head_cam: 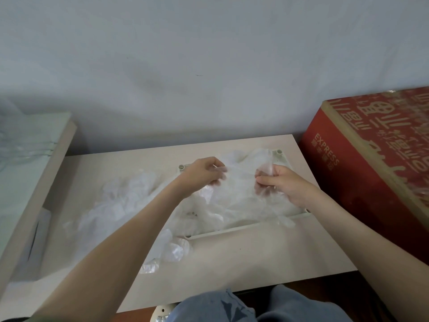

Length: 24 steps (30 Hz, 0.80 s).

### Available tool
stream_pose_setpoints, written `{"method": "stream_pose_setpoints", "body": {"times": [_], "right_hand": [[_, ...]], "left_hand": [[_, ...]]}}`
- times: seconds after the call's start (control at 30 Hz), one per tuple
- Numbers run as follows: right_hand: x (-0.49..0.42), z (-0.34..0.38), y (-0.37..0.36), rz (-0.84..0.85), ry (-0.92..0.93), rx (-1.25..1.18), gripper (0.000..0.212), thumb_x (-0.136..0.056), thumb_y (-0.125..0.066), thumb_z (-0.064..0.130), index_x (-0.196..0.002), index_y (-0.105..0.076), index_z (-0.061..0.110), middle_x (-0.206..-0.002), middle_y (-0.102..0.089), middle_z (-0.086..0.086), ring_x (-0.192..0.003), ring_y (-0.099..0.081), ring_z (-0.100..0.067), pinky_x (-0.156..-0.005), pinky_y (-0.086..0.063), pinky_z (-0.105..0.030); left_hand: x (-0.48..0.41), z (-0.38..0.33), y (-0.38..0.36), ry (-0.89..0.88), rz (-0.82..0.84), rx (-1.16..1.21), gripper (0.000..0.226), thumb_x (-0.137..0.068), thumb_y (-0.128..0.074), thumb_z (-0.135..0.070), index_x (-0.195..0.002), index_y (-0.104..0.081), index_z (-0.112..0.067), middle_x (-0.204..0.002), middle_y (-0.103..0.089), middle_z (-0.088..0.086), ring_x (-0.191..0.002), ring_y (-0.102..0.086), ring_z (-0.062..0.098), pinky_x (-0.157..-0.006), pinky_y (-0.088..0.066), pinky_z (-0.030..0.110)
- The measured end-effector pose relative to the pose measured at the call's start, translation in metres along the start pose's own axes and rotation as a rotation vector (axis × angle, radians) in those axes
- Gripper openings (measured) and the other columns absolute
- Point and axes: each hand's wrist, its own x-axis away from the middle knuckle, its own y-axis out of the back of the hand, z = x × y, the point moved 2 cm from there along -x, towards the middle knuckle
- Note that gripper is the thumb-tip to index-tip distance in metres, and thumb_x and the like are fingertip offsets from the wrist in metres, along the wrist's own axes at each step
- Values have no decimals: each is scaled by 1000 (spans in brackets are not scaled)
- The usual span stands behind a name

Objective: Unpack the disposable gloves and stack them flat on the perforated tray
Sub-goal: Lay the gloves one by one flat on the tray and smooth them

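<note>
A thin clear glove is stretched between both hands, above the far half of the white tray. The left hand pinches its left edge with curled fingers; the right hand grips the other edge between thumb and bent fingers. The glove is see-through, crinkled and glossy. Below it, more gloves lie rumpled on the tray, some fingers hanging over the near rim. A loose pile of gloves sits on the worktop left of the tray. A red box stands to the right.
</note>
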Motion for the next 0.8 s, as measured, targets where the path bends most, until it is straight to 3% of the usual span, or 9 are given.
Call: {"method": "stream_pose_setpoints", "body": {"times": [0.17,0.33,0.47,0.53,0.63,0.7,0.8], "right_hand": [[0,0,3,-28,57,16,7,-95,-55,6,-88,-55,8,-61,-58,-4,-43,-51,-15,-46,-41,-24],[-5,-3,8,-90,64,74,7,-94,-57,8,-89,-61,10,-58,-52,-2,-41,-39,-10,-41,-31,-21],[-4,-4,6,-68,101,44,8,-93,-58,10,-85,-60,9,-59,-57,-2,-46,-46,-12,-48,-38,-22],[-2,-4,6,-48,118,-23,8,-91,-60,15,-88,-60,7,-64,-62,-4,-52,-52,-15,-54,-39,-26],[-2,1,5,28,89,-76,31,-84,-59,29,-103,-64,5,-78,-68,-8,-69,-62,-17,-66,-49,-29],[-3,5,2,40,81,-40,35,-88,-57,30,-110,-64,4,-83,-70,-6,-73,-65,-14,-69,-52,-25],[-10,12,-1,-44,89,-40,22,-92,-59,14,-108,-61,-2,-83,-69,-9,-66,-65,-15,-61,-53,-25]], "left_hand": [[1,-6,-1,-36,-47,-36,8,-93,-57,-21,-91,-63,-17,-79,-69,-5,-48,-46,6,-50,-37,18],[0,-10,-5,-24,-56,-74,21,-97,-47,-26,-86,-63,-17,-81,-70,-4,-54,-50,9,-51,-39,19],[0,-15,-6,10,-133,19,31,-97,-43,-21,-72,-58,-12,-63,-62,3,-49,-51,8,-54,-42,14],[0,-17,-7,23,-211,-61,40,-100,-40,-27,-64,-49,-14,-55,-49,0,-46,-43,12,-44,-34,7],[0,-20,-7,60,-251,-127,49,-102,-33,-40,-59,-38,-16,-57,-38,-4,-49,-35,14,-37,-28,6],[0,-21,-7,83,-214,-107,49,-101,-30,-47,-63,-39,-17,-59,-39,-5,-51,-35,13,-42,-32,8],[2,-19,-6,92,-35,103,44,-93,-40,-57,-74,-40,-18,-62,-39,-5,-50,-33,11,-49,-29,24]]}}
